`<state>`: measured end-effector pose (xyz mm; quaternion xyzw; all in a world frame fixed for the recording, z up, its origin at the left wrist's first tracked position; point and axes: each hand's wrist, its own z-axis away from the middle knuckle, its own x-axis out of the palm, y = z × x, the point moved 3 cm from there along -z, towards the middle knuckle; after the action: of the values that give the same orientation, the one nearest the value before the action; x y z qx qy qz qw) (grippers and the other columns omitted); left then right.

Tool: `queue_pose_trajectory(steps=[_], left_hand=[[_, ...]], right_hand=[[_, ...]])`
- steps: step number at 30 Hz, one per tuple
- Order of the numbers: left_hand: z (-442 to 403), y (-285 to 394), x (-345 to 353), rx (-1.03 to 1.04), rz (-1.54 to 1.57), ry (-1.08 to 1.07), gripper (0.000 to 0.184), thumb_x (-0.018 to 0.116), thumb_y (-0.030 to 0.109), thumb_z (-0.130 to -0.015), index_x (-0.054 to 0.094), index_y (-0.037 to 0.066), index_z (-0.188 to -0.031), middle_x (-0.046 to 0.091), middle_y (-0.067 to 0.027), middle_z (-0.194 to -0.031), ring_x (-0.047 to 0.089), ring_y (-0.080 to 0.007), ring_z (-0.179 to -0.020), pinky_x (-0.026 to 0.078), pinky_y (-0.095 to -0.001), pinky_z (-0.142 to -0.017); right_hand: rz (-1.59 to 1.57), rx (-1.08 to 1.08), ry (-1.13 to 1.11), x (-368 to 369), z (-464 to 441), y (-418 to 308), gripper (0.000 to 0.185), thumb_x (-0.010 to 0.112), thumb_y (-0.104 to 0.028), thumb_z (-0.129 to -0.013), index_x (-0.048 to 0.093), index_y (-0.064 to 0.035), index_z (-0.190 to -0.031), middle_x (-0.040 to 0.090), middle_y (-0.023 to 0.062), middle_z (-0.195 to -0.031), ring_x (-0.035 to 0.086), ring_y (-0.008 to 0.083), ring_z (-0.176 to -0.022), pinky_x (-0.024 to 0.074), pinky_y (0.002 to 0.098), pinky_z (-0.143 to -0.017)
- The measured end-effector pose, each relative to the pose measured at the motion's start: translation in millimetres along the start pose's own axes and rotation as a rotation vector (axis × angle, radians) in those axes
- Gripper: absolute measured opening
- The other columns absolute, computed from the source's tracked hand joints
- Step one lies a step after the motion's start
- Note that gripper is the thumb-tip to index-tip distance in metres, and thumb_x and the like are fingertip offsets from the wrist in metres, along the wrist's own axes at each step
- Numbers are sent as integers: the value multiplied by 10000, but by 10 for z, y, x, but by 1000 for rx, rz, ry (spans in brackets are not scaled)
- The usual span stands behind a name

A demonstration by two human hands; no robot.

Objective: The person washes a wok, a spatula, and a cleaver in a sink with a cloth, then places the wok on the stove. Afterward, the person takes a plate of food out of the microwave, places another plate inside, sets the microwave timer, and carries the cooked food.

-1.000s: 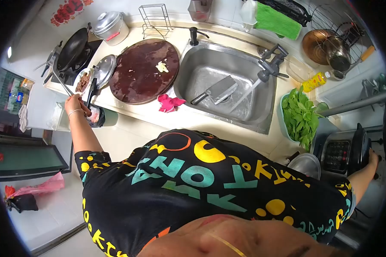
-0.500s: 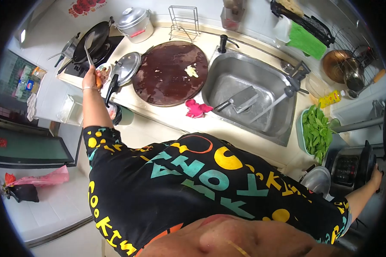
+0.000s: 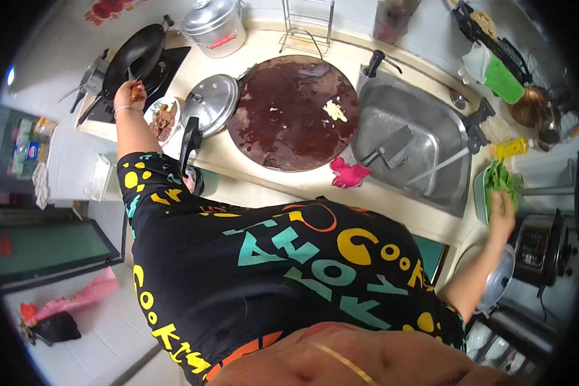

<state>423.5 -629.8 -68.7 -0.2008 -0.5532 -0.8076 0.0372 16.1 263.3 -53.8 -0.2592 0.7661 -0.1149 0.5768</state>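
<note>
My left hand (image 3: 130, 95) is closed round the brown handle of a spatula (image 3: 130, 74), whose metal end dips into the black wok (image 3: 132, 58) on the stove. Close by that wrist, a plate (image 3: 153, 114) holds cooked-looking brown meat (image 3: 166, 120). My right hand (image 3: 503, 215), a little smeared by motion, is at the near side of leafy greens (image 3: 500, 179) in a pale green basket (image 3: 480, 193). Its fingers look stretched out, with nothing visible in them.
A round brown chopping board (image 3: 289, 128) bears chopped pale bits (image 3: 334, 110). A pot lid (image 3: 209, 103) lies beside it. The sink (image 3: 424, 186) holds a cleaver (image 3: 392, 148). A pink cloth (image 3: 349, 173) sits on the counter edge. An electric cooker (image 3: 535, 244) stands at right.
My right hand has left the electric cooker and moved to the greens. The spatula in my left hand has been lowered into the wok. My view has shifted left.
</note>
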Motion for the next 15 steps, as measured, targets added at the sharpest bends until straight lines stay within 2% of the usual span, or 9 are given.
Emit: queue_pose_trajectory(steps=[1,3,4,5,6,11,13,14,15], left_hand=[[-134,12,-45,-74,9,-46,81,524,44,-813,494,-30,-829,530,-85,-687,509,-147,-518,417,-228,-432],[-296,13,-83,-16,-58,-38,107,521,62,-831,513,-45,-837,511,-61,-646,507,-139,-532,403,-228,-445],[-603,27,-254,-92,-101,-114,142,519,88,-849,540,-52,-857,504,-50,-626,514,-136,-552,401,-230,-467],[-1146,41,-532,-220,-42,-314,178,530,118,-857,560,-57,-877,523,-59,-637,516,-145,-558,413,-241,-487],[-909,24,-366,-83,-47,-34,185,535,116,-858,562,-59,-911,557,-70,-673,506,-152,-551,417,-255,-495],[-1624,43,-722,-157,108,-171,264,525,157,-875,539,-83,-984,597,-139,-802,548,-192,-657,423,-283,-559],[-1588,18,-757,-103,210,-227,407,504,272,-898,501,-96,-1071,604,-185,-928,579,-251,-768,457,-324,-618],[-1518,-21,-731,-76,255,-105,505,490,346,-898,464,-106,-1123,580,-213,-1012,571,-288,-859,471,-349,-671],[-1377,-64,-705,-46,296,22,604,476,420,-898,426,-115,-1174,556,-240,-1095,564,-326,-949,485,-374,-723]], right_hand=[[-79,83,-79,341,285,-241,456,661,-389,-805,613,-79,-1136,589,133,-1173,537,215,-1078,385,319,-937],[-198,134,-199,986,720,-485,461,677,-389,-783,624,-47,-1088,593,137,-1152,538,249,-1091,395,337,-939],[-174,134,-256,1177,890,-676,452,685,-377,-773,630,-33,-1060,596,140,-1140,536,261,-1095,395,347,-947],[-93,56,-251,1393,1050,-716,437,694,-362,-762,637,-35,-1046,599,157,-1123,541,286,-1082,397,350,-950],[-135,21,-304,1534,1167,-849,430,699,-363,-756,643,-40,-1034,591,185,-1122,529,317,-1093,396,359,-956],[-62,-77,-517,1977,1382,-1192,548,687,-414,-748,584,-68,-1160,523,213,-1223,458,341,-1180,353,388,-1007],[-116,-196,-589,2153,1387,-1358,621,689,-451,-730,548,-84,-1210,484,215,-1269,419,350,-1213,337,402,-1019],[-126,-278,-621,2261,1370,-1424,665,688,-477,-719,528,-93,-1238,464,214,-1291,398,355,-1229,329,408,-1025],[-118,-268,-617,2323,1309,-1459,665,688,-477,-719,528,-93,-1238,464,214,-1291,398,355,-1229,329,408,-1025]])
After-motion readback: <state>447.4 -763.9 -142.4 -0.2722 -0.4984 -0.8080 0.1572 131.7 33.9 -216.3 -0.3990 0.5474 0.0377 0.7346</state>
